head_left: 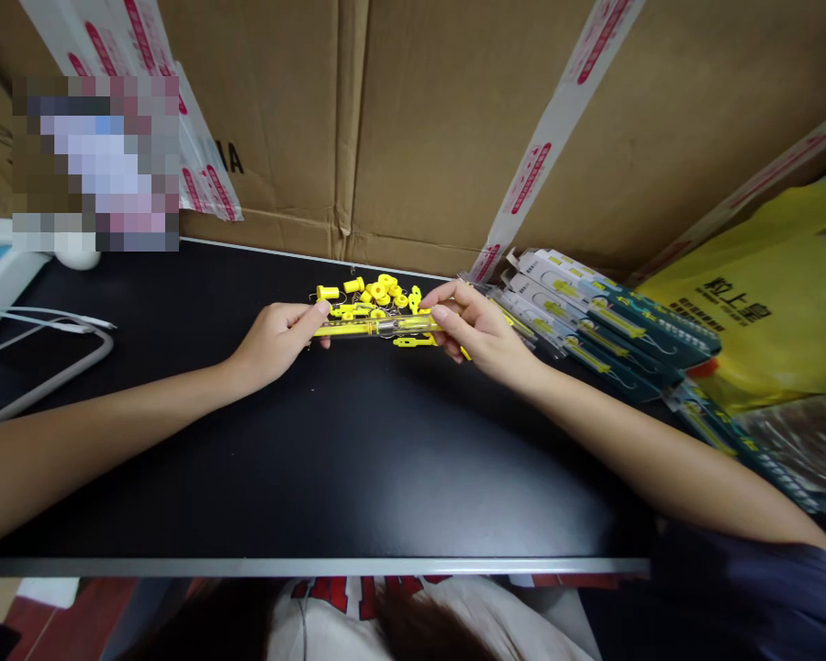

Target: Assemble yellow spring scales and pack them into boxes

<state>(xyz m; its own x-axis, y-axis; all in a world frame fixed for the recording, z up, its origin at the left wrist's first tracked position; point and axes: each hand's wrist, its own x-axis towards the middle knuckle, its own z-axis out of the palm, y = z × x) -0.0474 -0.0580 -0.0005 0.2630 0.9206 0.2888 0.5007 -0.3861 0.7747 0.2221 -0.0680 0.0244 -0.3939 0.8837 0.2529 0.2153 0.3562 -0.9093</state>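
Level above the black table (303, 477), a clear tubular spring scale (366, 327) with yellow parts and a metal spring inside spans both hands. My left hand (275, 340) pinches its left end between thumb and fingers. At the other end, my right hand (482, 332) is closed around the tube, thumb on top. Just behind lies a loose pile of yellow plastic caps (380, 290), mixed with wire hooks and springs. A flat yellow piece (413, 341) rests near my right fingers. Some of the pile is hidden by the tube and my right hand.
Printed boxes (606, 317) picturing yellow hooked scales are stacked on the right, beside a yellow plastic bag (764, 275). Large taped cardboard (440, 119) stands along the back edge. White cables (86, 358) and a white device (6, 275) lie at the left.
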